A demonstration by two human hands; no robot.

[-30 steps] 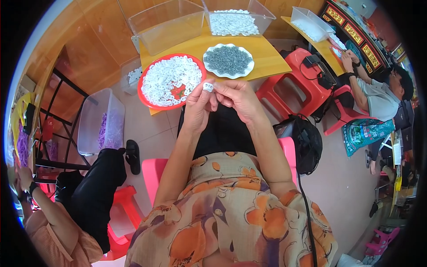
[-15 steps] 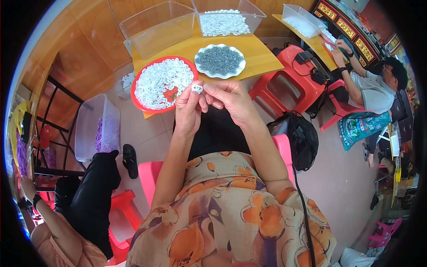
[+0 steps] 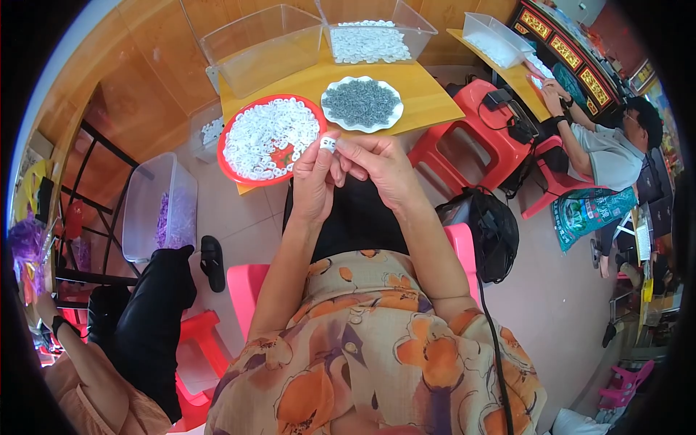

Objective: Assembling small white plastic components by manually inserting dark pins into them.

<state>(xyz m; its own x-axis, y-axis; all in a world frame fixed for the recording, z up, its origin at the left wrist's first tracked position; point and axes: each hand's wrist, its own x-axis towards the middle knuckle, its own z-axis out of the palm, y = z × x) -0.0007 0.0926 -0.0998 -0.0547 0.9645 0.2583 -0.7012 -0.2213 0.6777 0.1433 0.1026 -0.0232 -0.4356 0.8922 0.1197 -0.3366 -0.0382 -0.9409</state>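
In front of my lap, my left hand (image 3: 312, 183) pinches a small white plastic piece with two dark holes (image 3: 328, 143) between thumb and finger. My right hand (image 3: 384, 168) is closed against its right side, fingertips pressed together; anything between them is too small to make out. Just beyond my left hand, a round red tray (image 3: 226, 167) holds many loose white ring-like pieces (image 3: 264, 134), its printed bottom partly bare. Right of it stands a white scalloped plate (image 3: 398, 111) heaped with small grey translucent pieces (image 3: 361, 101).
Two clear bins (image 3: 264, 54) stand at the back of the wooden table (image 3: 428, 98); one holds white pieces. Red stools (image 3: 471, 134) and a black backpack (image 3: 489, 232) are at my right. A co-worker (image 3: 612, 148) sits far right, another (image 3: 109, 377) at lower left, near a clear tub (image 3: 138, 210).
The view has shifted slightly, and both my hands keep the white piece in nearly the same place. At the left, the co-worker's hand has moved, with a purple bundle now above it.
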